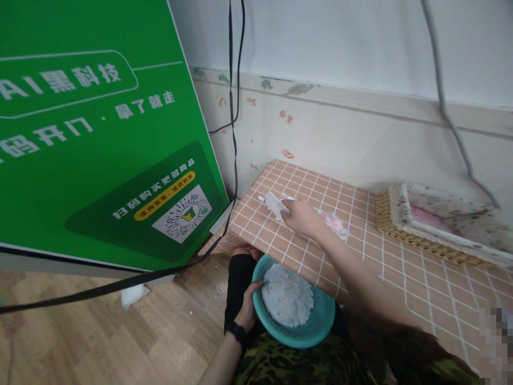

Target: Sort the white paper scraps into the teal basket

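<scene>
My left hand (246, 307), with a dark watch on its wrist, is closed on the rim of a teal plastic basket (326, 321). The basket rests over my lap, just below the table edge, and a heap of whitish flaky bits (286, 294) lies in it. My right hand (302, 216) reaches over the table and grips a flat white scraper-like piece (276, 207), tilted close to the tabletop. White and pink scraps (333, 222) lie on the table beside my right wrist; a few more show just behind the white piece.
The table (368, 235) has a brown checked cover and meets the wall. At its right stands a wicker basket (387, 214) with a cloth lining and something pink inside. A large green panel (100, 176) fills the left. A black cable (234, 139) hangs across the view.
</scene>
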The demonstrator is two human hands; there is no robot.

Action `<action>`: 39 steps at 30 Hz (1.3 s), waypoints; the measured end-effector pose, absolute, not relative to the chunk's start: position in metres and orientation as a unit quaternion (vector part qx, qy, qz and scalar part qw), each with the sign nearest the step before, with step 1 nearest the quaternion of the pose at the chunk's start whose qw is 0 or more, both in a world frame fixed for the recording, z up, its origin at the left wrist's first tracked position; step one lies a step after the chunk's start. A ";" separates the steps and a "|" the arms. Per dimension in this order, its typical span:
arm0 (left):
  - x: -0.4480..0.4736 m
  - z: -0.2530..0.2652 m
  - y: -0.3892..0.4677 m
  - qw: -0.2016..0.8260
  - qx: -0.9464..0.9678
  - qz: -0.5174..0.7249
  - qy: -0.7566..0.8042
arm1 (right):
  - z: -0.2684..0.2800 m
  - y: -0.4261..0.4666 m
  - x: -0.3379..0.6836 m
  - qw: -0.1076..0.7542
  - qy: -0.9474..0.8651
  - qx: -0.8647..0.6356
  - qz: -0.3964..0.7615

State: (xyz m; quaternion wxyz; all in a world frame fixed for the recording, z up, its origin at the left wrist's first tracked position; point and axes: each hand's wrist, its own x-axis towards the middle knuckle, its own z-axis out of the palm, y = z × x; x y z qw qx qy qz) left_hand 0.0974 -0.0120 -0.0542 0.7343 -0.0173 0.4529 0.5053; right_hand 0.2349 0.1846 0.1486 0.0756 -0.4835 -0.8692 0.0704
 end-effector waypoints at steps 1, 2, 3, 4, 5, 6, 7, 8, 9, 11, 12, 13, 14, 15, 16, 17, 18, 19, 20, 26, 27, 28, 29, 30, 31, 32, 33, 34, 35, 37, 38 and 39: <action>0.097 -0.054 -0.012 0.733 -0.014 0.510 0.450 | 0.150 0.185 0.235 0.071 -0.872 -0.481 0.062; 0.098 -0.054 -0.012 0.732 -0.011 0.514 0.448 | 0.152 0.186 0.236 0.064 -0.875 -0.477 0.054; 0.098 -0.054 -0.012 0.733 -0.010 0.515 0.445 | 0.155 0.186 0.237 0.056 -0.878 -0.474 0.046; 0.098 -0.054 -0.012 0.735 -0.010 0.512 0.444 | 0.157 0.187 0.238 0.048 -0.881 -0.470 0.038; 0.098 -0.054 -0.012 0.739 -0.010 0.508 0.443 | 0.159 0.189 0.239 0.039 -0.884 -0.465 0.028; 0.098 -0.055 -0.013 0.742 -0.010 0.504 0.442 | 0.161 0.190 0.241 0.030 -0.888 -0.459 0.017; 0.098 -0.055 -0.013 0.743 -0.011 0.502 0.442 | 0.163 0.192 0.242 0.023 -0.890 -0.455 0.007; 0.097 -0.056 -0.013 0.744 -0.011 0.502 0.441 | 0.166 0.194 0.243 0.015 -0.893 -0.450 -0.002; 0.097 -0.056 -0.013 0.744 -0.012 0.504 0.438 | 0.168 0.196 0.245 0.008 -0.896 -0.445 -0.008; 0.097 -0.058 -0.013 0.746 -0.014 0.507 0.431 | 0.174 0.199 0.248 -0.004 -0.905 -0.426 -0.005; 0.097 -0.059 -0.013 0.746 -0.014 0.509 0.429 | 0.177 0.201 0.249 -0.008 -0.910 -0.413 0.001; 0.097 -0.060 -0.013 0.746 -0.014 0.511 0.427 | 0.180 0.202 0.251 -0.010 -0.916 -0.401 0.007; 0.097 -0.061 -0.013 0.745 -0.013 0.514 0.425 | 0.184 0.202 0.253 -0.009 -0.919 -0.393 0.012; 0.097 -0.062 -0.013 0.744 -0.014 0.517 0.423 | 0.186 0.202 0.254 -0.008 -0.921 -0.390 0.016; 0.097 -0.062 -0.014 0.745 -0.016 0.516 0.422 | 0.188 0.202 0.255 -0.008 -0.920 -0.391 0.018; 0.097 -0.062 -0.014 0.748 -0.019 0.514 0.420 | 0.189 0.202 0.256 -0.007 -0.919 -0.395 0.020; 0.097 -0.062 -0.014 0.750 -0.023 0.511 0.419 | 0.190 0.202 0.257 -0.008 -0.916 -0.400 0.021; 0.097 -0.062 -0.014 0.752 -0.026 0.507 0.420 | 0.190 0.201 0.257 -0.010 -0.915 -0.403 0.022; 0.097 -0.062 -0.014 0.753 -0.027 0.504 0.423 | 0.189 0.201 0.257 -0.013 -0.913 -0.406 0.022; 0.097 -0.065 -0.014 0.756 -0.013 0.503 0.419 | 0.185 0.195 0.258 -0.011 -0.917 -0.396 0.050; 0.097 -0.065 -0.014 0.757 -0.011 0.503 0.417 | 0.185 0.193 0.259 -0.011 -0.917 -0.393 0.063; 0.097 -0.066 -0.014 0.758 -0.009 0.502 0.416 | 0.184 0.190 0.260 -0.008 -0.917 -0.392 0.072; 0.097 -0.067 -0.014 0.758 -0.007 0.502 0.416 | 0.183 0.186 0.260 -0.002 -0.915 -0.396 0.076; 0.097 -0.067 -0.014 0.757 -0.005 0.504 0.416 | 0.181 0.182 0.260 0.006 -0.912 -0.404 0.075; 0.097 -0.067 -0.014 0.755 -0.003 0.506 0.416 | 0.179 0.177 0.260 0.016 -0.907 -0.415 0.070; 0.097 -0.068 -0.014 0.753 -0.001 0.508 0.417 | 0.175 0.172 0.259 0.025 -0.902 -0.427 0.063; 0.097 -0.068 -0.014 0.751 -0.001 0.510 0.418 | 0.171 0.167 0.259 0.033 -0.896 -0.438 0.058; 0.098 -0.068 -0.013 0.750 -0.002 0.511 0.420 | 0.167 0.162 0.258 0.038 -0.893 -0.445 0.055; 0.098 -0.068 -0.013 0.749 -0.004 0.511 0.421 | 0.163 0.157 0.257 0.041 -0.891 -0.448 0.058; 0.099 -0.067 -0.013 0.746 -0.009 0.510 0.429 | 0.157 0.150 0.256 0.044 -0.894 -0.439 0.076; 0.099 -0.066 -0.013 0.744 -0.012 0.509 0.433 | 0.155 0.148 0.257 0.048 -0.896 -0.433 0.086; 0.099 -0.065 -0.014 0.743 -0.013 0.508 0.436 | 0.154 0.146 0.257 0.054 -0.897 -0.429 0.093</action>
